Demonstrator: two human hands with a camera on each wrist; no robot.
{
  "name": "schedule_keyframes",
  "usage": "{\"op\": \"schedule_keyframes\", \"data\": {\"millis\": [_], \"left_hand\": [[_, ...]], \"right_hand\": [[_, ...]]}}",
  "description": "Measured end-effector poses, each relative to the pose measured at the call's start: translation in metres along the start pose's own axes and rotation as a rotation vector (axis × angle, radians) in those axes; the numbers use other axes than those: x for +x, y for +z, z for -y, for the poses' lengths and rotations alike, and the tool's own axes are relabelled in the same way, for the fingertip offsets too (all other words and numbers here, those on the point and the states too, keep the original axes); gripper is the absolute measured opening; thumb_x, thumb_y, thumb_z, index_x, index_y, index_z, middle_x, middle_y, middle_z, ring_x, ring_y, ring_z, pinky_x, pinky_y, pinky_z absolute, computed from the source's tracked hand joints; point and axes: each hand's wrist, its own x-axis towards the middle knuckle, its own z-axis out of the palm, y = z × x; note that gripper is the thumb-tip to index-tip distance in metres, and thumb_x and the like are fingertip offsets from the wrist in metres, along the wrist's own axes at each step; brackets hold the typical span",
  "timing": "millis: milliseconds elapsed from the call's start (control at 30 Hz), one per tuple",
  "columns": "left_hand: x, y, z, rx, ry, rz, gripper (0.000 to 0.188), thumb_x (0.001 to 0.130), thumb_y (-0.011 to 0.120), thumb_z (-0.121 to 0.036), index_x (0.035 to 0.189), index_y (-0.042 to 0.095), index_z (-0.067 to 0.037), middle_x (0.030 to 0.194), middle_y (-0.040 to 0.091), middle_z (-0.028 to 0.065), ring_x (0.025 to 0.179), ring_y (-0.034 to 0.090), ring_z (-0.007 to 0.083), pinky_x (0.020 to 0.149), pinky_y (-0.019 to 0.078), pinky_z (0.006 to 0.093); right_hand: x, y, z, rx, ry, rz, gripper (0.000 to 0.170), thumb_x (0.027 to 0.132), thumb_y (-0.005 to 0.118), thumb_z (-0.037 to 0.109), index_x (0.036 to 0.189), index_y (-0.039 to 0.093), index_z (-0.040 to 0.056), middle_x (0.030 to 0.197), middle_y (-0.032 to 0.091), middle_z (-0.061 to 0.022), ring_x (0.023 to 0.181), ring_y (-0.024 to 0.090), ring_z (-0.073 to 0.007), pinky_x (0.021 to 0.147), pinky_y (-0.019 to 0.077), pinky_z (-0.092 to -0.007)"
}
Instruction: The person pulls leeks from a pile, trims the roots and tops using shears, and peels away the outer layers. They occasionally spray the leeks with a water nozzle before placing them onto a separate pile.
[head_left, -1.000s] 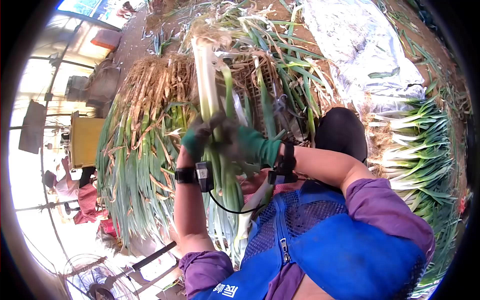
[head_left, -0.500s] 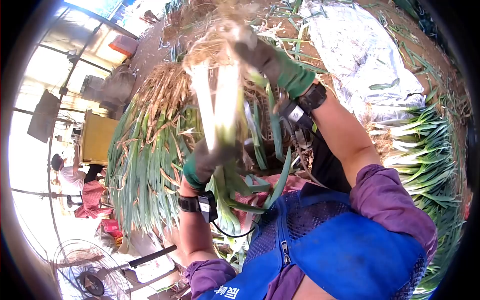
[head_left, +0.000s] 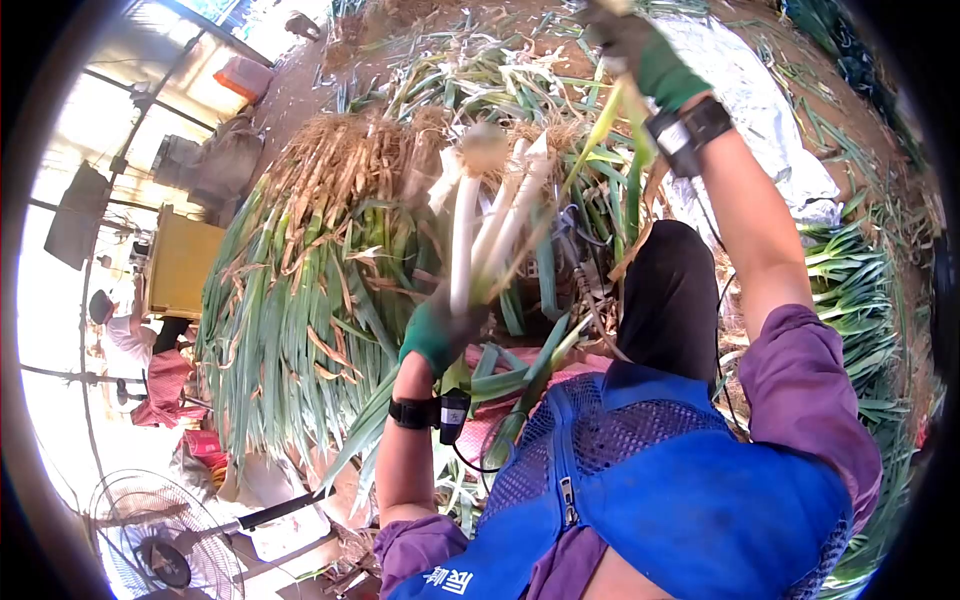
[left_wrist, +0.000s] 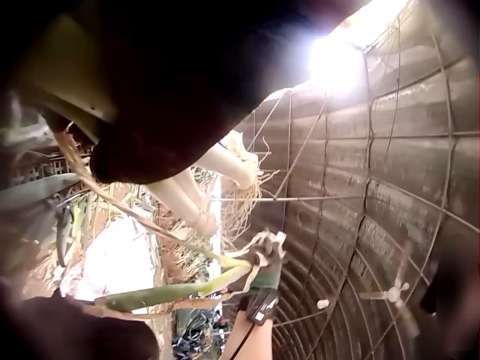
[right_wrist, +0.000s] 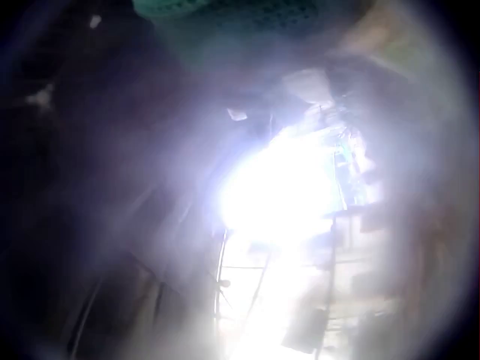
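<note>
My gloved left hand (head_left: 447, 325) grips several large green onions (head_left: 465, 240) around their stems, white shanks and roots pointing away from me. In the left wrist view the white shanks (left_wrist: 180, 199) stick out past the dark, close glove. Up at the top right, my gloved right hand (head_left: 635, 50) holds a peeled onion leaf (head_left: 600, 135) that trails down from its fingers. The left wrist view shows this leaf (left_wrist: 157, 296) hanging from the right hand (left_wrist: 266, 255). Glare washes out most of the right wrist view, where a green glove edge (right_wrist: 247, 19) shows.
A thick pile of unpeeled green onions (head_left: 290, 260) lies at the left. Peeled ones (head_left: 850, 290) are stacked at the right beside a silvery sheet (head_left: 790, 150). Loose leaves (head_left: 480, 75) litter the ground ahead. A fan (head_left: 165, 560) stands at lower left; another person (head_left: 130, 330) is farther back.
Both hands were together on the onions; the right hand then moved to the root end and swung up and right, pulling a leaf away. The left hand with the onions shifted slightly right.
</note>
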Motion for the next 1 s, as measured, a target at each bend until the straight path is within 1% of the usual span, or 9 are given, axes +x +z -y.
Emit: {"op": "schedule_keyframes", "data": {"millis": [233, 300, 367, 500, 767, 800, 867, 967, 1000], "left_hand": [[0.005, 0.024, -0.024, 0.53, -0.076, -0.115, 0.054, 0.077, 0.068, -0.036, 0.124, 0.055, -0.013, 0.093, 0.068, 0.0208, 0.084, 0.066, 0.0391, 0.074, 0.0517, 0.0461], [0.005, 0.02, -0.018, 0.483, -0.09, -0.117, 0.054, 0.077, 0.069, -0.036, 0.124, 0.056, -0.014, 0.094, 0.068, 0.0204, 0.085, 0.067, 0.0381, 0.074, 0.0519, 0.0453], [0.006, 0.007, -0.007, 0.304, -0.095, -0.141, 0.05, 0.077, 0.073, -0.027, 0.119, 0.058, -0.005, 0.09, 0.07, 0.014, 0.08, 0.068, 0.0233, 0.071, 0.0525, 0.0353], [0.002, -0.019, 0.022, -0.165, -0.071, -0.1, 0.034, 0.082, 0.071, -0.02, 0.111, 0.063, -0.004, 0.089, 0.069, 0.005, 0.08, 0.064, 0.0114, 0.07, 0.051, 0.0278], [0.008, -0.007, 0.006, -0.247, -0.05, -0.09, 0.027, 0.083, 0.071, -0.013, 0.107, 0.061, -0.003, 0.083, 0.064, -0.0003, 0.069, 0.056, 0.0086, 0.061, 0.0467, 0.0257], [0.001, -0.006, -0.005, -0.318, -0.107, -0.067, 0.029, 0.083, 0.071, -0.013, 0.108, 0.061, -0.004, 0.085, 0.064, -0.0016, 0.071, 0.055, 0.0074, 0.062, 0.0465, 0.0253], [0.012, -0.003, 0.03, -0.078, -0.027, -0.154, 0.029, 0.083, 0.07, -0.014, 0.108, 0.061, -0.003, 0.085, 0.065, 0.0004, 0.073, 0.057, 0.0078, 0.063, 0.0473, 0.0254], [0.001, -0.005, 0.01, -0.068, -0.038, -0.154, 0.03, 0.083, 0.069, -0.015, 0.109, 0.06, -0.003, 0.086, 0.065, 0.0022, 0.072, 0.059, 0.0091, 0.064, 0.0484, 0.0262], [-0.002, -0.006, 0.001, -0.085, -0.023, -0.158, 0.03, 0.084, 0.069, -0.015, 0.109, 0.06, -0.002, 0.085, 0.066, 0.0027, 0.071, 0.06, 0.0095, 0.064, 0.0488, 0.0264]], "right_hand": [[-0.02, 0.143, 0.071, -0.995, 0.09, 0.749, 0.035, 0.09, 0.064, 0.031, 0.119, 0.064, 0.012, 0.09, 0.068, -0.0048, 0.074, 0.063, -0.0149, 0.071, 0.0534, -0.0334], [-0.012, 0.134, 0.064, -0.411, 0.275, 0.541, 0.041, 0.091, 0.058, 0.017, 0.131, 0.054, 0.0074, 0.096, 0.066, -0.0109, 0.076, 0.06, -0.0166, 0.074, 0.0529, -0.0256], [0.003, 0.101, 0.01, -0.792, -0.614, 0.075, 0.04, 0.087, 0.053, 0.001, 0.126, 0.059, 0.0091, 0.101, 0.068, -0.0089, 0.09, 0.065, -0.0233, 0.084, 0.0546, -0.0333], [0.029, 0.021, -0.032, 0.354, -0.046, -0.096, 0.035, 0.084, 0.054, -0.002, 0.117, 0.062, 0.0046, 0.105, 0.065, -0.0145, 0.071, 0.065, -0.0186, 0.066, 0.0546, -0.0268], [-0.048, 0.141, 0.092, -0.914, -0.058, 0.695, 0.024, 0.087, 0.066, 0.034, 0.087, 0.067, 0.01, 0.094, 0.066, -0.005, 0.086, 0.063, -0.0148, 0.074, 0.0539, -0.0294], [-0.054, 0.163, 0.049, -0.843, -0.458, 0.349, 0.028, 0.09, 0.059, 0.034, 0.091, 0.065, 0.0068, 0.085, 0.064, -0.0065, 0.075, 0.061, -0.0147, 0.066, 0.0531, -0.0293], [-0.051, 0.179, -0.009, -0.736, -0.71, -0.027, 0.031, 0.093, 0.05, 0.031, 0.097, 0.064, 0.0038, 0.076, 0.062, -0.0082, 0.064, 0.059, -0.0143, 0.057, 0.0515, -0.0283], [-0.021, 0.141, -0.039, -1.124, -0.197, 0.018, 0.014, 0.088, 0.055, 0.016, 0.096, 0.065, 0.01, 0.074, 0.06, -0.008, 0.058, 0.056, -0.0129, 0.047, 0.045, -0.0274], [-0.011, 0.144, -0.065, -0.694, -0.153, -0.072, 0.017, 0.09, 0.055, 0.016, 0.101, 0.065, 0.0082, 0.089, 0.063, -0.0087, 0.073, 0.059, -0.0171, 0.06, 0.0486, -0.0314]]}}
